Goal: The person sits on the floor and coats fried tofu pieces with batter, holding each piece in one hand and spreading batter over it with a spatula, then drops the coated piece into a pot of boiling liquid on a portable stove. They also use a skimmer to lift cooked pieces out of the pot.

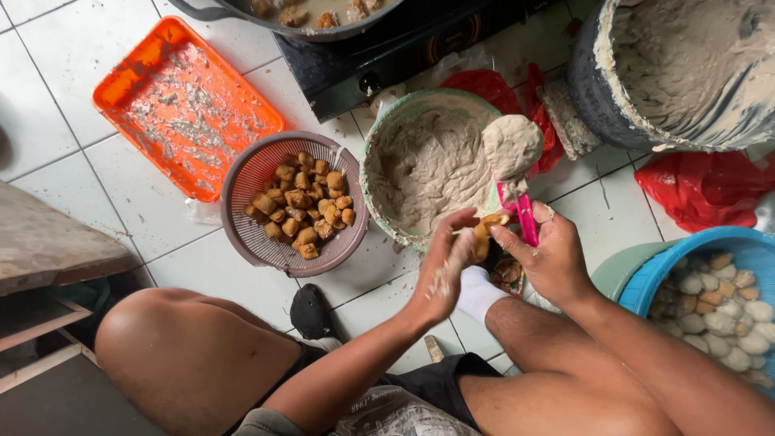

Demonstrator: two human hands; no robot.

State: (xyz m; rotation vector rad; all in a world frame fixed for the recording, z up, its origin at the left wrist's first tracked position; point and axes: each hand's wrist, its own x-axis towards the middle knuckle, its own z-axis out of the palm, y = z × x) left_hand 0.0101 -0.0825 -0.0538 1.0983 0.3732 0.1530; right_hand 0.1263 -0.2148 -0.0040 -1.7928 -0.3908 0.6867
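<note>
Down low over the tiled floor (64, 56), the left hand (442, 274) pinches a fried tofu puff (482, 238) between its fingers (468, 220), smeared with pale paste, while the right hand (553, 262) closes its fingers around a pink-handled spoon (517, 161) whose bowl carries a heaped lump of the same grey paste; the two hands touch at the puff. Just beyond the fingers sits one green bowl (387, 133) lined with grey paste. To the left of the left hand, one mauve plastic colander (250, 242) holds a pile of brown tofu puffs, too heaped to count. Farther left lies one orange tray (121, 89), bearing only paste smears. To the right of the right hand, one blue basket (718, 242) holds filled pale puffs. Well beyond the right hand stands one large dark tub (589, 89) coated with paste. A pan (323, 32) on a stove (387, 56) holds frying pieces, and two red plastic bags (702, 186) lie near the tub.
</note>
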